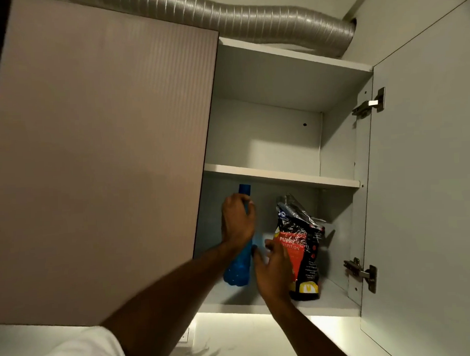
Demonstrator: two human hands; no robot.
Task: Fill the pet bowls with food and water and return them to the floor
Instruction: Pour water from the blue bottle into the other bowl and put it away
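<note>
A blue plastic bottle stands tilted on the bottom shelf of an open wall cabinet. My left hand is wrapped around its upper part, just below the blue cap. To its right stands a red and black bag of puppy food, its foil top crumpled open. My right hand is spread open in front of the bag's left edge, fingers apart, between the bag and the bottle. No pet bowls are in view.
The cabinet's right door hangs open with two metal hinges; the left door is closed and covers the left half. The upper shelf holds nothing visible. A silver flexible duct runs above. A lit marble wall lies below.
</note>
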